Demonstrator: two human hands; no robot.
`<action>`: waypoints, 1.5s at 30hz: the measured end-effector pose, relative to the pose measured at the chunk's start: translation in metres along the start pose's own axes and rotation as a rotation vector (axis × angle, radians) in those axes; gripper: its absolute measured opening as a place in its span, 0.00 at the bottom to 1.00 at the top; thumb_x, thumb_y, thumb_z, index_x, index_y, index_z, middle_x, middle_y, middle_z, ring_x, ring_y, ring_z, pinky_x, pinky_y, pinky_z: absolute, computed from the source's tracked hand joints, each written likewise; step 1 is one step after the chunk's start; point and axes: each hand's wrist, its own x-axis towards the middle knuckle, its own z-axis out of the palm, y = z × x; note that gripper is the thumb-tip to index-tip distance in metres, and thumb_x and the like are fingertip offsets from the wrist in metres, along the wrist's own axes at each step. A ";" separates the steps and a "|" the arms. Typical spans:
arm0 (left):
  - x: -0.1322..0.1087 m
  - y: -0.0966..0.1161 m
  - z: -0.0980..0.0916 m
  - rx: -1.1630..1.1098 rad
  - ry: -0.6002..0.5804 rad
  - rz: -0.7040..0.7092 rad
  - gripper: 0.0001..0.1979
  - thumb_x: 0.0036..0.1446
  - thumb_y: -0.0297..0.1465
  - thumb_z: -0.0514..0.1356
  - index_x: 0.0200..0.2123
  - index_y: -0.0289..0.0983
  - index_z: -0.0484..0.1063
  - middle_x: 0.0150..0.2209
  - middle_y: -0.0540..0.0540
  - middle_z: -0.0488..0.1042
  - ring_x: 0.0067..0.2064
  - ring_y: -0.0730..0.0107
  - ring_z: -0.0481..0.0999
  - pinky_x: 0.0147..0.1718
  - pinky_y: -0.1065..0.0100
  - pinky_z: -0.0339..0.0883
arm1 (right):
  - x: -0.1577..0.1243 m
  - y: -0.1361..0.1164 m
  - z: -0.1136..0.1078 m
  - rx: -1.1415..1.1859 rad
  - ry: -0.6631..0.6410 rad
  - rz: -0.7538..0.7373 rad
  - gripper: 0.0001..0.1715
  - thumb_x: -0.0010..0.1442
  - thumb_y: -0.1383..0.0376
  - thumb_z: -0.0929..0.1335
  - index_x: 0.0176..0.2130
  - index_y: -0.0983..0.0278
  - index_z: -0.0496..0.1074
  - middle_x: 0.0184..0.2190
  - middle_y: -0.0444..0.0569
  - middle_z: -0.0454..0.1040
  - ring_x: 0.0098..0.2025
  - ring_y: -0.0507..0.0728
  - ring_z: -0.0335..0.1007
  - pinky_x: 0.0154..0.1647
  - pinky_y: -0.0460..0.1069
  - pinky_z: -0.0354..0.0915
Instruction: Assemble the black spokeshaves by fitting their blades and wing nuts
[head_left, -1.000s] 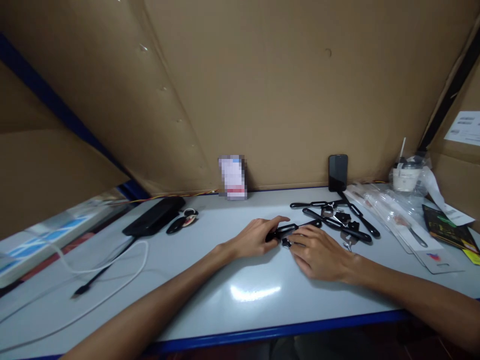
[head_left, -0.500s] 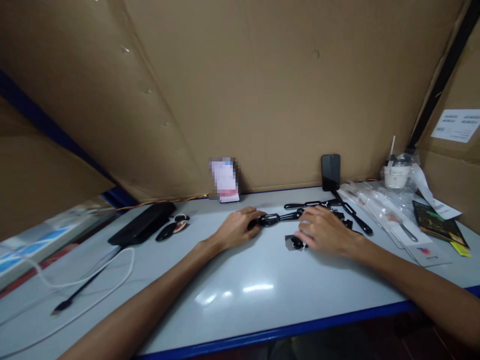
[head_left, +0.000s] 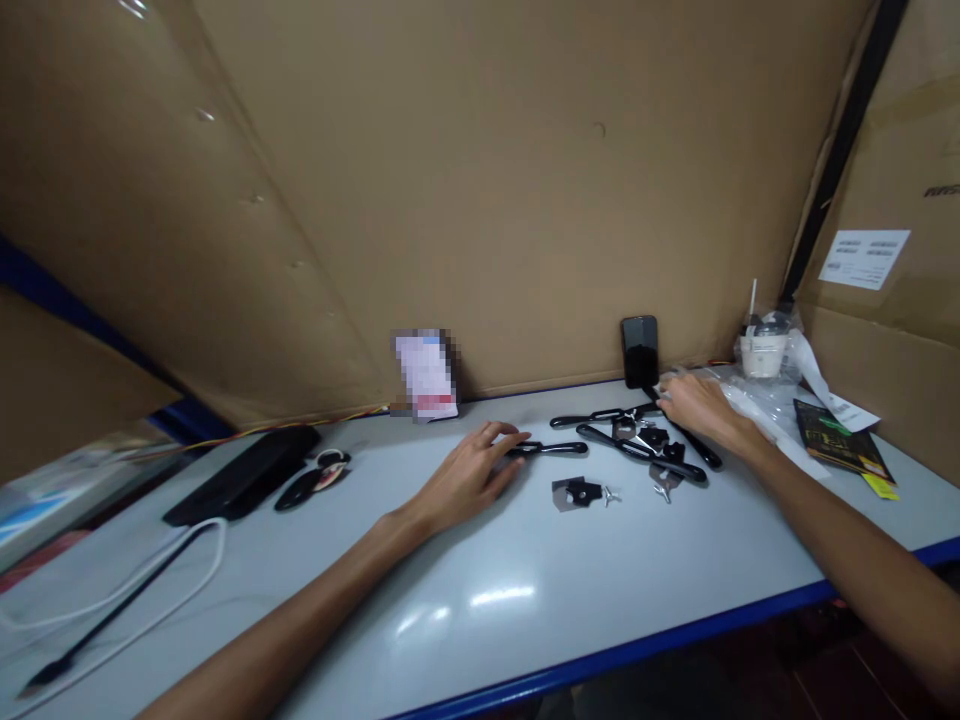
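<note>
My left hand (head_left: 472, 470) rests on the table, its fingers and thumb closed around the left end of a black spokeshave body (head_left: 559, 449) lying flat. My right hand (head_left: 701, 408) is at the back right, its curled fingers on the upper end of another black spokeshave body (head_left: 703, 450). Between the hands, more spokeshave bodies (head_left: 641, 457) lie crossed, with loose metal parts among them. Nearer the front are a grey blade with a black cap plate (head_left: 579, 493), a silver wing screw (head_left: 612, 496) and a second screw (head_left: 663, 493).
A black phone (head_left: 640, 352) leans on the cardboard wall behind. At right are clear plastic packaging (head_left: 780, 435), a bagged cup (head_left: 763, 352) and a black packet (head_left: 840, 440). A black case (head_left: 247, 475), keys (head_left: 300, 489) and a white cable (head_left: 214, 565) lie at left.
My right hand has moved back and right, off the spokeshave body by my left hand and the small parts, onto another body. My left hand stays at the same body. The view has shifted.
</note>
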 end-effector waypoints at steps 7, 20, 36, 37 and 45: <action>-0.002 0.028 -0.008 -0.046 -0.099 0.109 0.26 0.70 0.50 0.57 0.62 0.40 0.73 0.58 0.36 0.73 0.57 0.46 0.74 0.57 0.43 0.70 | -0.012 -0.026 0.008 0.039 -0.037 -0.117 0.18 0.72 0.66 0.64 0.48 0.72 0.81 0.48 0.70 0.81 0.52 0.71 0.78 0.47 0.55 0.68; -0.004 0.033 0.000 -0.099 -0.120 0.093 0.24 0.69 0.47 0.61 0.63 0.43 0.70 0.64 0.36 0.68 0.63 0.45 0.69 0.61 0.42 0.65 | -0.008 -0.045 0.012 0.485 0.191 -0.319 0.23 0.70 0.74 0.63 0.58 0.64 0.78 0.57 0.54 0.80 0.56 0.60 0.78 0.57 0.53 0.71; 0.003 -0.007 0.007 -0.032 0.005 -0.145 0.15 0.60 0.25 0.56 0.50 0.37 0.75 0.46 0.40 0.75 0.49 0.53 0.76 0.51 0.53 0.71 | -0.056 -0.084 0.018 0.280 0.049 -0.705 0.19 0.64 0.75 0.65 0.46 0.62 0.82 0.40 0.52 0.76 0.29 0.53 0.68 0.32 0.51 0.61; 0.004 -0.008 0.007 -0.023 0.003 -0.164 0.14 0.60 0.26 0.57 0.48 0.37 0.74 0.45 0.40 0.74 0.48 0.53 0.76 0.50 0.54 0.72 | -0.052 -0.082 0.021 0.268 0.062 -0.667 0.20 0.62 0.77 0.65 0.46 0.62 0.82 0.40 0.52 0.76 0.30 0.54 0.69 0.32 0.51 0.61; 0.003 -0.010 0.006 0.043 0.002 -0.213 0.10 0.70 0.33 0.54 0.44 0.38 0.75 0.44 0.39 0.76 0.45 0.53 0.78 0.43 0.59 0.71 | -0.036 -0.079 0.031 0.492 0.189 -0.585 0.23 0.64 0.75 0.66 0.54 0.62 0.80 0.50 0.55 0.81 0.49 0.61 0.78 0.49 0.55 0.72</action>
